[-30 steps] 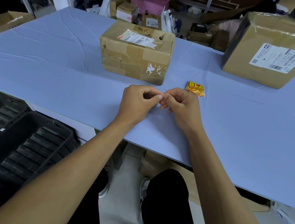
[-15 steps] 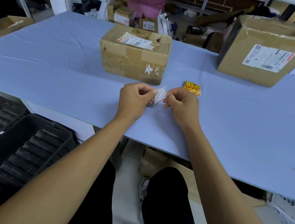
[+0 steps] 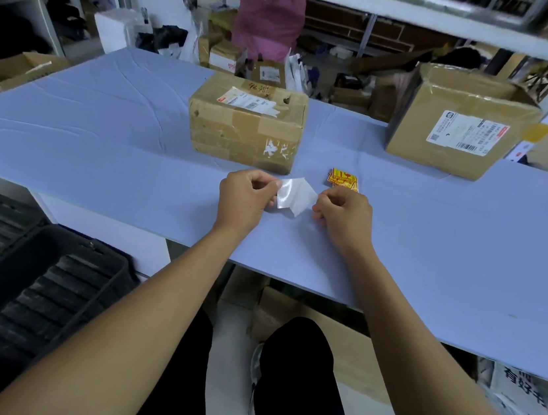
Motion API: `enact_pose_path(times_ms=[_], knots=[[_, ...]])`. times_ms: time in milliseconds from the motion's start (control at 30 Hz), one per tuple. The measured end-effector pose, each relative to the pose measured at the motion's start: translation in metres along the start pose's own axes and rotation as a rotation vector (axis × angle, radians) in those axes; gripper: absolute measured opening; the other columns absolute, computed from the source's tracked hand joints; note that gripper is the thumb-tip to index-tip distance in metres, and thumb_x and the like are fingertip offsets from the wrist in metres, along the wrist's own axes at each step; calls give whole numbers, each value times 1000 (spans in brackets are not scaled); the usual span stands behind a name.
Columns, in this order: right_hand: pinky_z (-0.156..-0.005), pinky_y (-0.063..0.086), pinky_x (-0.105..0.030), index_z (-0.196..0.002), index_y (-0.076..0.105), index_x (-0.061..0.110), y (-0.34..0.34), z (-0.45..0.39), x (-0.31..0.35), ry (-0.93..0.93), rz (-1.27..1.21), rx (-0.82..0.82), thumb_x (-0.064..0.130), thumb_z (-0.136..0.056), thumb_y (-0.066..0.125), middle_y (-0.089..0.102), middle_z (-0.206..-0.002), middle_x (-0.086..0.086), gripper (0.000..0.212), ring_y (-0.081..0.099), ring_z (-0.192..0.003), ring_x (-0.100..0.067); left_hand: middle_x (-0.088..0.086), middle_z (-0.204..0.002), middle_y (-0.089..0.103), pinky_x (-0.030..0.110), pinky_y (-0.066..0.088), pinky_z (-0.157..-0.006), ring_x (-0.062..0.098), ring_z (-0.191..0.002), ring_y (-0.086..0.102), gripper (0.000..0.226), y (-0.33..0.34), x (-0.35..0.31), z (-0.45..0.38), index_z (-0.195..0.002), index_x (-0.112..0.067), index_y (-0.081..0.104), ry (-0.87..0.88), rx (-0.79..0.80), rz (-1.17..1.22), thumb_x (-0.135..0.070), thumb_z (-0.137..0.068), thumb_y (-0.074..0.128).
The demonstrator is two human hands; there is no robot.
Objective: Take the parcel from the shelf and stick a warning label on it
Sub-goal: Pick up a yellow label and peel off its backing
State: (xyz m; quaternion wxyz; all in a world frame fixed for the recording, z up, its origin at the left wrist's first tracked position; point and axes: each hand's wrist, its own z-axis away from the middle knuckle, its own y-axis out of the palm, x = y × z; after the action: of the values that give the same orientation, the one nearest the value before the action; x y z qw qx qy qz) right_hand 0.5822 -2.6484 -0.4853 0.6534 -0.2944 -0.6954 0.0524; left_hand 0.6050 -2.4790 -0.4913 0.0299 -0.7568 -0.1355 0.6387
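While pinched at opposite ends between left hand (image 3: 243,194) and right hand (image 3: 344,212), glossy white label sheet (image 3: 296,195) held above blue table (image 3: 101,138), partly peeled into two leaves. Near table edge just behind wrists; open surface left and right. Parcel (image 3: 246,121) just beyond hands: worn brown carton, taped, shipping slip on top. Yellow-red label stack (image 3: 343,178) beside right hand.
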Motion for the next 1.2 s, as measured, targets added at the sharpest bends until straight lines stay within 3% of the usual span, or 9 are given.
enact_pose_path(times_ms=[200,300,433,500,633,767,833,967,1200], knots=[[-60,57,-37,-68,68,11,-13,2,-8,18,-28,-36,7,-79,54,67,-60,-6,19,60,-53,-15,4,-69,70,41,63,-74,17,-65,66,8,0,1,0,-85,-9,76,4,-3,-7,-12,-88,69],[-57,53,-32,-69,67,12,-17,2,-12,59,-48,-102,7,-78,54,67,-61,-2,17,58,-48,-8,6,-70,70,42,62,-76,17,-66,66,9,0,2,-1,-86,-7,76,-6,-15,0,-12,-88,70],[-54,47,-24,-67,65,15,-16,1,-13,61,-52,-184,10,-79,55,70,-66,-6,16,63,-55,-12,1,-69,68,42,60,-75,16,-68,64,8,0,3,-1,-82,-10,74,-1,-31,15,-11,-88,69],[-56,47,-24,-70,65,13,-15,1,-14,56,-62,-192,12,-81,56,71,-69,-7,15,63,-52,-3,-1,-69,67,42,59,-74,17,-71,63,9,1,3,-2,-81,-10,73,-4,-31,24,-10,-88,68],[-62,49,-26,-72,66,13,-13,1,-15,15,-41,-199,21,-86,64,69,-65,2,17,62,-51,2,-7,-69,66,37,55,-67,14,-71,62,10,1,5,-3,-79,-10,72,7,-25,11,-14,-88,70],[-64,46,-30,-74,66,8,-5,9,-10,-171,62,-134,20,-87,67,65,-63,-1,19,64,-61,-18,-8,-70,66,27,50,-62,11,-71,61,10,3,7,-4,-78,-10,71,26,-21,-19,-14,-87,70],[-63,44,-29,-77,68,7,4,14,-6,-282,141,-106,16,-88,66,64,-65,1,15,58,-61,-16,-8,-70,66,23,48,-60,9,-69,61,10,4,8,-4,-79,-10,71,43,-20,-54,-16,-87,69],[-65,52,-37,-82,69,8,29,18,2,-435,278,-72,16,-86,64,71,-74,-5,10,64,-66,-21,-6,-68,67,22,48,-60,6,-63,59,11,4,8,-4,-79,-10,72,55,-18,-70,-17,-87,69],[-65,35,-25,-89,63,12,49,11,11,-400,330,-15,25,-87,65,66,-88,-2,14,50,-70,-9,-10,-64,65,12,45,-59,-2,-58,55,12,2,5,-1,-73,-13,70,76,4,-54,-15,-85,68]])
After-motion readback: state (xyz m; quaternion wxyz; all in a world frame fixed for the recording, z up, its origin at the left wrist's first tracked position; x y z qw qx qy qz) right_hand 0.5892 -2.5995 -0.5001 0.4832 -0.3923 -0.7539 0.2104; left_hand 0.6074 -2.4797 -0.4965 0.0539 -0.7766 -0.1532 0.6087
